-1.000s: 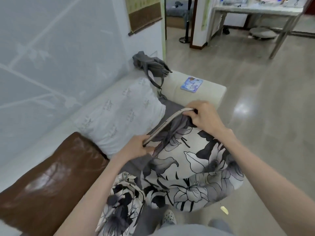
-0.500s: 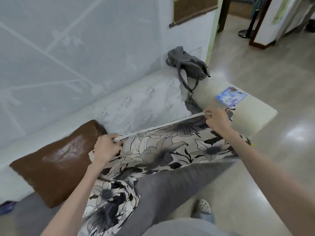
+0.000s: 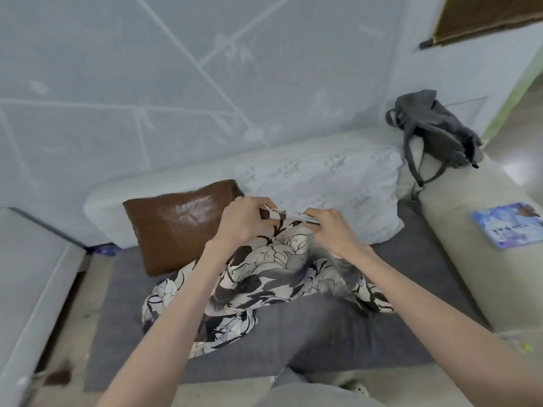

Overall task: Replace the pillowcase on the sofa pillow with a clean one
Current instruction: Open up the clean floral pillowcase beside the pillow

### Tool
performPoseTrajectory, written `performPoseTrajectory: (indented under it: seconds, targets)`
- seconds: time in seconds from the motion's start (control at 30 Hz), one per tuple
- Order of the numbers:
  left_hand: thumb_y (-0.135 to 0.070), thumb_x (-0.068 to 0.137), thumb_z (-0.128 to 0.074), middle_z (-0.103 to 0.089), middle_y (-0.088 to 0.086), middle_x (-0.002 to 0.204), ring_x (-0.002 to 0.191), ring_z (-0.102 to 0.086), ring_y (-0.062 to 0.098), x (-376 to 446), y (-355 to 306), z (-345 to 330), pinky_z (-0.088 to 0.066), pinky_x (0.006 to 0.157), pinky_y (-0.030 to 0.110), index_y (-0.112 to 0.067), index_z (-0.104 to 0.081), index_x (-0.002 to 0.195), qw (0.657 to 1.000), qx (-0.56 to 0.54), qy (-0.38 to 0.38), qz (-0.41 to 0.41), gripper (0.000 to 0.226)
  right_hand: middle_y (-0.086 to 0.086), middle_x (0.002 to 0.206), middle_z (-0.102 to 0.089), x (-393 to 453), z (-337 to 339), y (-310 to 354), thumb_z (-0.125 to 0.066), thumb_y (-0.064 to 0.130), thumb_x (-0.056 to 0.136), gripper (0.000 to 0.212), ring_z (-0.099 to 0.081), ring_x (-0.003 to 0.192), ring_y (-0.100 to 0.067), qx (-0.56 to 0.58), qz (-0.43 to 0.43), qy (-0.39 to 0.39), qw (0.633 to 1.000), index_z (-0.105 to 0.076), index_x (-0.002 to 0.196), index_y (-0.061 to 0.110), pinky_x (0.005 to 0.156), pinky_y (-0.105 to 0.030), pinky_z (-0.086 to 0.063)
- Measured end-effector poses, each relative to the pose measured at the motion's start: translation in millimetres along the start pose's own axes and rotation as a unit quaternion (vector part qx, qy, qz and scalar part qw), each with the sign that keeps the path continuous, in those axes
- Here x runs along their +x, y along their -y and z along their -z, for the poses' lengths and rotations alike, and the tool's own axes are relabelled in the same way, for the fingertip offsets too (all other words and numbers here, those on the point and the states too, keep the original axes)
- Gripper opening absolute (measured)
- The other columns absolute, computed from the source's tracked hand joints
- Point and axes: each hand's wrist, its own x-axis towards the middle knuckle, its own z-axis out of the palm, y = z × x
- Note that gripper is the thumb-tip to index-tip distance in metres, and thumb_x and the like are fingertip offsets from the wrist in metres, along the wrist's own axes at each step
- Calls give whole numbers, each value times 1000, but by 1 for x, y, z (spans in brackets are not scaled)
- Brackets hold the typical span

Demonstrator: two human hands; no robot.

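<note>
Head view: the left hand (image 3: 241, 221) and right hand (image 3: 335, 230) sit close together, each with fingers curled, pinching the top edge of the floral pillowcase (image 3: 264, 277). Below the fingers the pillowcase drapes bunched over the grey seat (image 3: 411, 268). Just beyond the fingertips lies the white pillow (image 3: 338, 183); left of them, touching it, the brown cushion (image 3: 176, 224).

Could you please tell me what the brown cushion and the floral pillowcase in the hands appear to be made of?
The glossy brown cushion looks like leather or faux leather: a bright sheen and smooth creases. The black-and-white floral pillowcase, held at its edge by the left hand and right hand, looks like thin matte woven fabric that drapes in soft folds.
</note>
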Motion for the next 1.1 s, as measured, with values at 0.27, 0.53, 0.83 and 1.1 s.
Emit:
performPoseTrajectory:
  seconds: [0.27,0.53,0.83,1.1]
  targets:
    - [-22,82,-72,-73,-15,91,86,-63,-2,-21,26,-2,-45,69,12,-23,-75,92,971,-201,-129,27,10,2,89,-71,27,-5,17,-60,13,87,17,-63,79,-18,22,42,-9,999,-66,100,21,72,-30,-49]
    - [-14,83,-67,-71,-18,81,77,-64,6,13,58,-7,-45,68,20,-30,-70,79,957,-271,-101,28,17,3,90,-66,71,-17,68,-62,18,88,13,-60,77,-15,21,83,-59,995,-73,96,18,76,-36,-50]
    - [-7,83,-69,-72,-15,81,79,-64,-3,39,128,7,-43,72,8,-21,-73,79,928,-354,-104,48,15,2,78,-60,119,-67,92,-68,23,83,9,-56,73,-19,-16,34,-36,999,-60,83,18,67,-31,-45]
    - [-19,84,-67,-70,-24,82,87,-64,-1,50,219,54,-48,79,19,-40,-67,77,945,-292,-138,57,22,-12,89,-63,106,-119,50,-52,16,90,12,-61,89,-32,-137,-167,103,971,-59,98,10,69,-33,-45]
